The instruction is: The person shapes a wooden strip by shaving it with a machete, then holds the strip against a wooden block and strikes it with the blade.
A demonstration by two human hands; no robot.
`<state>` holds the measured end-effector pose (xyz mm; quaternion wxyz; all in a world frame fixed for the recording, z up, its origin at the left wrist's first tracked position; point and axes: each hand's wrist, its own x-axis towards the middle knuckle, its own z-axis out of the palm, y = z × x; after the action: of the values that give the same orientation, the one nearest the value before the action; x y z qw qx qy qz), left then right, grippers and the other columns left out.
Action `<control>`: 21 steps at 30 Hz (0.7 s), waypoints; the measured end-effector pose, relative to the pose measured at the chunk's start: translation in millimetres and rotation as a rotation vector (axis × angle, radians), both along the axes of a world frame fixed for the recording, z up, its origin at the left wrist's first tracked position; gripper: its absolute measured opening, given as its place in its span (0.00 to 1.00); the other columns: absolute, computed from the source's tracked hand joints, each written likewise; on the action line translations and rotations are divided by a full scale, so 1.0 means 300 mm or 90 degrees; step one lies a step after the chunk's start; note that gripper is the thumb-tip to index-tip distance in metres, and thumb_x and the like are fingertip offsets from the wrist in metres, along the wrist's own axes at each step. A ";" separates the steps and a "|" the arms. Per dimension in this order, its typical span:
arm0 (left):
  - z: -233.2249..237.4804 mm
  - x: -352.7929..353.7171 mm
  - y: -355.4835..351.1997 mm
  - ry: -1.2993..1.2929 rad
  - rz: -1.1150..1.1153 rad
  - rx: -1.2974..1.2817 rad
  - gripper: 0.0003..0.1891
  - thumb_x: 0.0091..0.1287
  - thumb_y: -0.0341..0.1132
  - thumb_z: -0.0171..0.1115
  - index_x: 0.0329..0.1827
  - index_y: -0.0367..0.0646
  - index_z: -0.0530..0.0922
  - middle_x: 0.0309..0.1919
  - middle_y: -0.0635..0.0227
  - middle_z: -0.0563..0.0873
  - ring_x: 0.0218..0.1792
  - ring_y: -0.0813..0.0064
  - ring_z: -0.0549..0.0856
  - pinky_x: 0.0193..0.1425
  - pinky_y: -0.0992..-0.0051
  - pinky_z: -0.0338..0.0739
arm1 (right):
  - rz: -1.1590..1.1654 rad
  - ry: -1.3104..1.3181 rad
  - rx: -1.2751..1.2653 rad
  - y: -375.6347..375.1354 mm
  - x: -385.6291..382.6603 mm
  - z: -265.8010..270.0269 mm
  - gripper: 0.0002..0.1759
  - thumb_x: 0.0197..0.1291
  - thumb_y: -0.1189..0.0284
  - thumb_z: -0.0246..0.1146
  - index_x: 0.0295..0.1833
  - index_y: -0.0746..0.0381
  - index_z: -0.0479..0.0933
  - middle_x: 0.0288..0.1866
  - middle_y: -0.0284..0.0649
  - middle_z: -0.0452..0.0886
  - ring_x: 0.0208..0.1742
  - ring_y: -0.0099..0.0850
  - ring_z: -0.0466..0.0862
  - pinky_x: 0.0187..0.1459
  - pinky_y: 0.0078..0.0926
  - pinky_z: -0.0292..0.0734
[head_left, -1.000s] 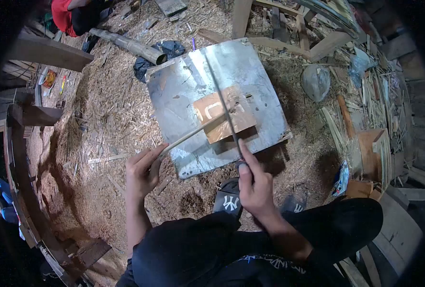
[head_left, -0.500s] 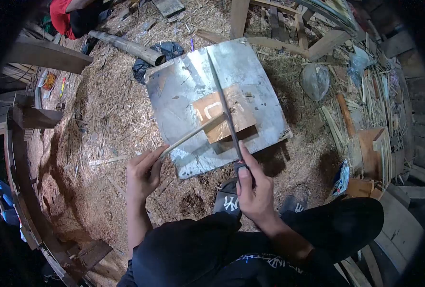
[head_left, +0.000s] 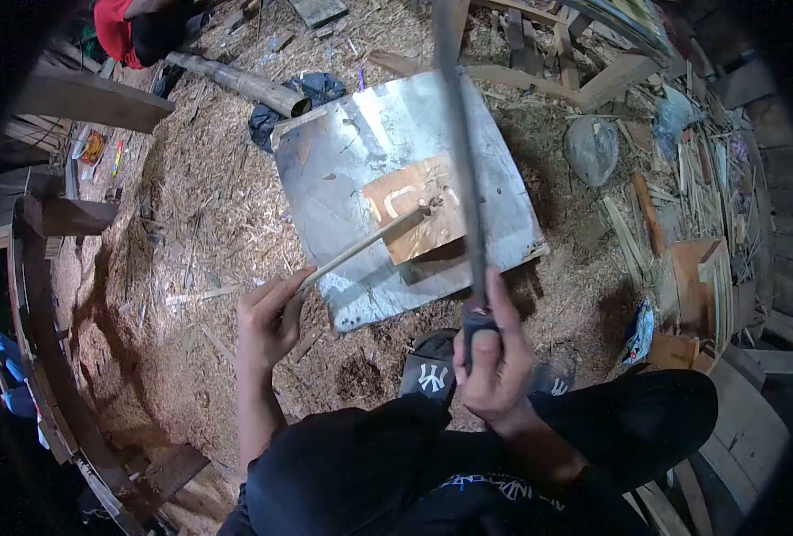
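My left hand (head_left: 269,322) is closed around the near end of a thin, pale wooden stick (head_left: 360,248). The stick's far end rests on a wooden block (head_left: 402,192) with light curved marks on top. In my right hand (head_left: 496,366) is the dark handle of a machete (head_left: 468,170), held with the index finger stretched along it. Its long blade points away from me and is slightly blurred, raised to the right of the stick's end and apart from it. Beneath the block lies a grey metal-faced board (head_left: 325,214).
Wood shavings (head_left: 209,192) cover the ground. A bamboo pole (head_left: 235,85) and a dark plastic bag (head_left: 316,89) lie beyond the board. Clear plastic bags (head_left: 591,150) and wood scraps (head_left: 646,214) are at right. A person in red (head_left: 115,36) sits at upper left.
The machete has lifted off the stick and swung to the right, with my right hand shifting right and slightly down. My left hand and the stick have hardly moved.
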<state>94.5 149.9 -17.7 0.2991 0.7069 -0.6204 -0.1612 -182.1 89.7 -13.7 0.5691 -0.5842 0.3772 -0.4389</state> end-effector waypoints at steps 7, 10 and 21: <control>-0.011 0.005 -0.011 -0.009 -0.011 -0.026 0.19 0.58 0.17 0.64 0.52 0.41 0.85 0.24 0.60 0.82 0.20 0.70 0.79 0.24 0.72 0.71 | 0.096 0.217 0.065 -0.037 0.012 -0.025 0.27 0.74 0.70 0.48 0.75 0.68 0.62 0.65 0.58 0.76 0.41 0.41 0.88 0.42 0.29 0.81; -0.015 0.003 -0.007 -0.005 -0.011 -0.044 0.19 0.58 0.17 0.64 0.52 0.41 0.85 0.25 0.60 0.83 0.20 0.70 0.80 0.25 0.72 0.72 | 0.052 0.163 0.070 -0.019 -0.006 0.004 0.26 0.74 0.71 0.48 0.74 0.68 0.63 0.61 0.58 0.80 0.38 0.44 0.88 0.40 0.33 0.80; -0.021 0.005 0.037 0.137 0.154 0.142 0.10 0.69 0.32 0.64 0.46 0.34 0.86 0.15 0.71 0.74 0.19 0.87 0.69 0.22 0.80 0.57 | 0.071 0.184 0.153 -0.008 0.009 -0.040 0.27 0.78 0.64 0.48 0.78 0.55 0.61 0.48 0.46 0.84 0.26 0.26 0.78 0.30 0.29 0.76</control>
<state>96.0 161.0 -23.9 0.3007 0.7836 -0.4736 -0.2668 -179.6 87.2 -25.7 0.5980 -0.5889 0.4715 -0.2705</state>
